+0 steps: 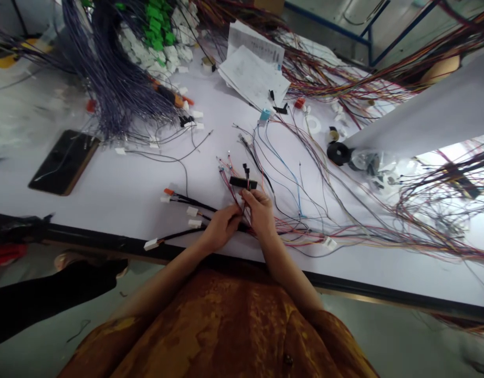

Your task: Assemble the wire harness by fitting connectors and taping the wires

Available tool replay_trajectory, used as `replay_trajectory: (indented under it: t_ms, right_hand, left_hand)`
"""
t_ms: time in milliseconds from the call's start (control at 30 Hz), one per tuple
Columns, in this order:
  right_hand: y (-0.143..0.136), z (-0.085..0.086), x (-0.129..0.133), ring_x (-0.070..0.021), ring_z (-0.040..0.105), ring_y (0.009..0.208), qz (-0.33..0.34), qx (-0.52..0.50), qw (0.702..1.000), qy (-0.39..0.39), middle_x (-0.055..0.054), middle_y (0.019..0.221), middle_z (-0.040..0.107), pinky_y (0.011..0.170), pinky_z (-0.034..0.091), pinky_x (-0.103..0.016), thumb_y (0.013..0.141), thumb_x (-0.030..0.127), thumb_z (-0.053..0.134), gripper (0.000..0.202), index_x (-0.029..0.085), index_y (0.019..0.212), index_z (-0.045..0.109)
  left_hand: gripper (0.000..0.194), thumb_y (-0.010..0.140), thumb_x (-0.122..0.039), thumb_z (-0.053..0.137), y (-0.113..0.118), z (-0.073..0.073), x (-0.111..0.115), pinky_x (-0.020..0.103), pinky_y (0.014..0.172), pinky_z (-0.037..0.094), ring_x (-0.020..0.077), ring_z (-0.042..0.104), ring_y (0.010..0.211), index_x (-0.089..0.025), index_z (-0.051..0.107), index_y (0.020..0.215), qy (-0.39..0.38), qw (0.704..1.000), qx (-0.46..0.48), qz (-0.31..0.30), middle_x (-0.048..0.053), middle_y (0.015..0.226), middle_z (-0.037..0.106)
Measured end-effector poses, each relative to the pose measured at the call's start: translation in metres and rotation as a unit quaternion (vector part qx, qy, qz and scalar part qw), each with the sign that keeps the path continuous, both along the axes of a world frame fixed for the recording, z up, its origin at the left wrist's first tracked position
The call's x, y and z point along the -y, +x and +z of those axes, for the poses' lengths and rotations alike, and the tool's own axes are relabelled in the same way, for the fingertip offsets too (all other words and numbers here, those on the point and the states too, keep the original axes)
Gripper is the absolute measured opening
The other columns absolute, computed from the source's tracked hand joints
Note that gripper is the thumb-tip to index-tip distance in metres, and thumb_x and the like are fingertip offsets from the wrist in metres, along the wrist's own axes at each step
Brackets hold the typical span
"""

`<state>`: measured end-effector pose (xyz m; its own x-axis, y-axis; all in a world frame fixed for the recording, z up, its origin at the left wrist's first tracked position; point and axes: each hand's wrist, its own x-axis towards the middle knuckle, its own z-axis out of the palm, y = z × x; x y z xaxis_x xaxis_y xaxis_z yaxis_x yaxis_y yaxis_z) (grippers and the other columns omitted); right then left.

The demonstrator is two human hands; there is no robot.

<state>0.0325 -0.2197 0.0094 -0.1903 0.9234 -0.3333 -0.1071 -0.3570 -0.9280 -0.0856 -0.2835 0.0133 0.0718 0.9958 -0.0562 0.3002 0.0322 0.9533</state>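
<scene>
My right hand (261, 211) is closed in a pinch on thin wires, right beside a long black connector (237, 181) with small black plugs (246, 169) just above it. Close by on the left, my left hand (223, 227) has its fingers curled round wires of the same bundle; its fingertips are partly hidden. Loose red wires with bare metal terminals (221, 168) stick up between the hands and the connector. Black-sleeved cables ending in white plugs (192, 211) and an orange plug (168, 191) spread out left of my left hand.
A dark phone (64, 163) lies at the left. Behind are a purple-grey wire bundle (108, 79), green connectors (158, 23) and paper sheets (253, 73). A light blue connector (264, 115) sits ahead; long wires (383, 242) run right. Someone's dark-clothed leg (56, 294) shows lower left.
</scene>
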Motion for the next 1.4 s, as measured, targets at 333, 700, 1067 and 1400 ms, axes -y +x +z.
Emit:
replay_trajectory:
  t_ms: [333,700,1067,1400]
  right_hand:
    - [-0.005,0.012,-0.021,-0.0078,0.043,0.059,0.041,-0.004,0.999,0.026,0.003,0.064,0.055,0.057,0.034,-0.022,0.077,0.042,0.071,0.026,0.017,0.071,0.069]
    - [-0.026,0.018,-0.009,-0.0074,0.038,0.052,0.151,0.028,0.987,0.050,0.003,0.061,0.049,0.051,0.028,-0.023,0.087,0.051,0.056,0.037,0.017,0.076,0.067]
    - [-0.033,-0.003,-0.004,-0.0079,0.044,0.046,0.141,-0.036,0.989,0.002,0.002,0.058,0.055,0.046,0.033,-0.023,0.085,0.049,0.058,0.036,0.017,0.074,0.070]
    - [-0.033,-0.005,-0.001,-0.0051,0.037,0.042,0.157,-0.051,0.986,-0.012,0.004,0.054,0.049,0.044,0.026,-0.023,0.085,0.045,0.058,0.033,0.017,0.075,0.074]
  left_hand:
    - [0.018,0.085,-0.033,0.062,-0.014,0.002,0.003,0.024,0.059,0.046,0.0117,0.057,0.061,-0.018,0.059,0.093,-0.111,0.986,0.125,0.010,-0.001,0.073,0.063]
    - [0.027,0.081,-0.039,0.071,-0.059,0.019,-0.052,0.018,0.045,0.034,0.0051,0.043,0.047,-0.015,0.068,0.091,-0.063,0.953,0.255,0.153,-0.003,0.061,0.055]
    - [0.027,0.078,-0.040,0.073,-0.060,0.001,-0.050,0.019,0.049,0.040,0.0060,0.048,0.050,-0.015,0.064,0.075,-0.056,0.928,0.304,0.210,-0.003,0.062,0.056]
    - [0.026,0.082,-0.040,0.071,-0.062,-0.006,-0.049,0.019,0.052,0.035,0.0057,0.042,0.052,-0.017,0.060,0.076,-0.023,0.923,0.315,0.219,-0.004,0.059,0.048]
